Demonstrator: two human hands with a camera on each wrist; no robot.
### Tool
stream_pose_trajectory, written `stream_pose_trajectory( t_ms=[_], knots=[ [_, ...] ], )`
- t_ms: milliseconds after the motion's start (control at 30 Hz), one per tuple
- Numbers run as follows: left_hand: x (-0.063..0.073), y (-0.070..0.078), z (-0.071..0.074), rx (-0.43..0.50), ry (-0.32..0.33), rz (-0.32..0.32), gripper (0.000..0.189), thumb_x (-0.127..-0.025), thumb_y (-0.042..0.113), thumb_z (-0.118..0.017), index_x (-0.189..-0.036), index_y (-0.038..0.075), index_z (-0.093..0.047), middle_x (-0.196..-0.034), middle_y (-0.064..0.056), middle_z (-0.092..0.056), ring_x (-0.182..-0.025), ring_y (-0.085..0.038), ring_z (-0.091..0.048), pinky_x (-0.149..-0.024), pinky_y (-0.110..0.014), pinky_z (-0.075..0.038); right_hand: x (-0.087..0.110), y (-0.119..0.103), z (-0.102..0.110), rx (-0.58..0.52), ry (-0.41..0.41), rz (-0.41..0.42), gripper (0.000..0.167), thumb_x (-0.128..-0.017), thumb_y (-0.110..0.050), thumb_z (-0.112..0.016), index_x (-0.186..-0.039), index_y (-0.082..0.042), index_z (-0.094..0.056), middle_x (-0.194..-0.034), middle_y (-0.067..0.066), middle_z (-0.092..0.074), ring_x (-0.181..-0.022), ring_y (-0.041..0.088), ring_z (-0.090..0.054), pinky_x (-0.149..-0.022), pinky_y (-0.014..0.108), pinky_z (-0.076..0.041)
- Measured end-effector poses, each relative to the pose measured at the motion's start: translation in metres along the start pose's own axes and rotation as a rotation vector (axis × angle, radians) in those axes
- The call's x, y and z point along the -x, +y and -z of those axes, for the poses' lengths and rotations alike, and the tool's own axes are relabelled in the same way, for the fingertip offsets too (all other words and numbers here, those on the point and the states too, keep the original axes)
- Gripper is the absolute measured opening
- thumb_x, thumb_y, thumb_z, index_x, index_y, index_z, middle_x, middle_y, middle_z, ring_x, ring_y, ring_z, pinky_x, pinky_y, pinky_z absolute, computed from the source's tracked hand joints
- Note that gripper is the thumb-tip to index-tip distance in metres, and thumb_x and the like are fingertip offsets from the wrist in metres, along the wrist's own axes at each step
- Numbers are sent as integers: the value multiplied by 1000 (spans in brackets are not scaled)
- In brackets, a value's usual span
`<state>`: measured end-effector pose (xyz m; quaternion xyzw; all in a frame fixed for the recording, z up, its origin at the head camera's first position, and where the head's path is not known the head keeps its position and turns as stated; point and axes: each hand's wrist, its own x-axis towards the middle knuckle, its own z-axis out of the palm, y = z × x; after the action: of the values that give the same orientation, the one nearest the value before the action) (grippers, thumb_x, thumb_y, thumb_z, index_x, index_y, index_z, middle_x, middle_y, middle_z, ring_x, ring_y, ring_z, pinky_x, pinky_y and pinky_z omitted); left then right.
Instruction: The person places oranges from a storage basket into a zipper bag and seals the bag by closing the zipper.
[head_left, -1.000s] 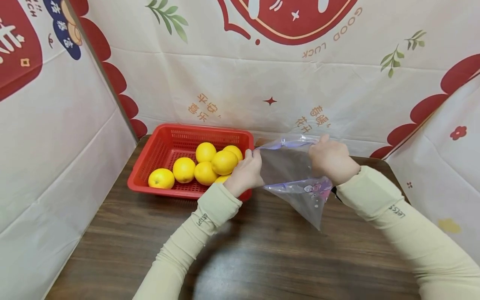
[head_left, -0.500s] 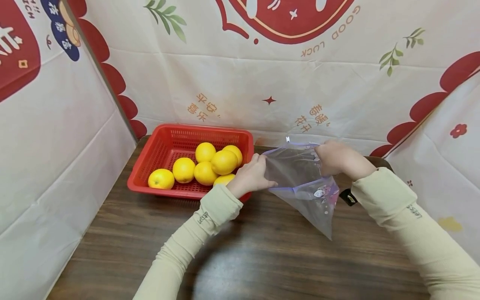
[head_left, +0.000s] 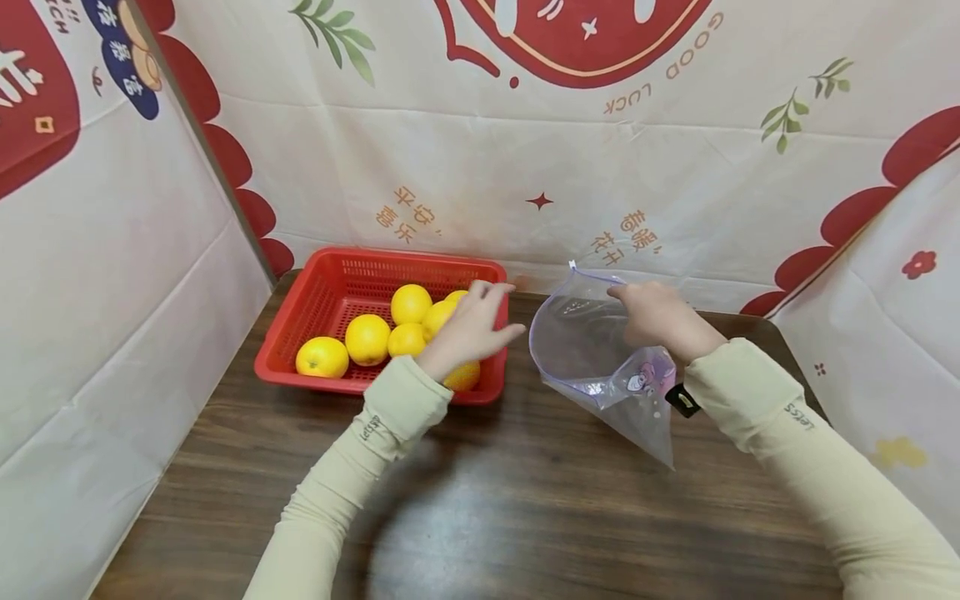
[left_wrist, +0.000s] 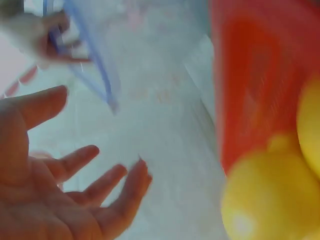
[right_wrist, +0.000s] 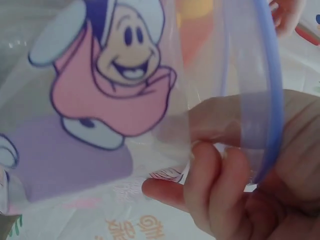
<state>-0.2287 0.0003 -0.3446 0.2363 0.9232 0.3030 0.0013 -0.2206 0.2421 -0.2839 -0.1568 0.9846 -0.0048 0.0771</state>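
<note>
My left hand (head_left: 471, 329) hovers over the right end of a red plastic basket (head_left: 300, 312), with several round yellow fruits, like oranges (head_left: 367, 340), below and beside it. Its fingers are spread and hold nothing, as the left wrist view (left_wrist: 75, 190) also shows. A clear zip bag (head_left: 581, 333) with a purple-blue zip rim and a cartoon print hangs from my right hand (head_left: 663, 321). In the right wrist view the thumb lies inside the bag's mouth and curled fingers (right_wrist: 220, 185) grip its wall from outside. The mouth gapes toward the basket.
The brown wooden table (head_left: 525, 517) stretches toward the front. Printed white cloth walls (head_left: 480, 183) close it in at the back and both sides. A small black tag or strap (head_left: 682, 401) shows by the right cuff.
My left hand has let go of the bag's rim and moved left over the basket. The bag's mouth has become rounder, and the right hand still holds it.
</note>
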Motion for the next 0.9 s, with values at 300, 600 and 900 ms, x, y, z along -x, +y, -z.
stream_pose_trajectory(
  t_ms=[300,600,900],
  knots=[
    [-4,-52,25,-19,-58,248,66,-79,28,-68,-134,7,-39,-136,-19,-29,-112,-38,-33,-94,-46,-31,-12,-2,-14,-1,-12,15,65,-55,5,-59,-119,8,-51,-109,28,-58,-90,41,-57,-73,49,-48],
    [-14,-69,18,-46,-209,268,77,-73,29,-75,-137,9,-38,-134,-17,-38,-120,-34,-32,-101,-49,-22,-24,-1,-24,-14,-17,35,44,-55,7,-59,-99,4,-59,-87,19,-62,-74,30,-53,-62,42,-46],
    [-23,-71,16,-41,-286,272,71,-72,22,-75,-134,9,-42,-132,-12,-44,-119,-27,-36,-99,-40,-34,-27,-4,-26,-21,-4,48,39,-54,6,-58,-92,2,-59,-80,17,-61,-70,30,-53,-62,43,-46]
  ],
)
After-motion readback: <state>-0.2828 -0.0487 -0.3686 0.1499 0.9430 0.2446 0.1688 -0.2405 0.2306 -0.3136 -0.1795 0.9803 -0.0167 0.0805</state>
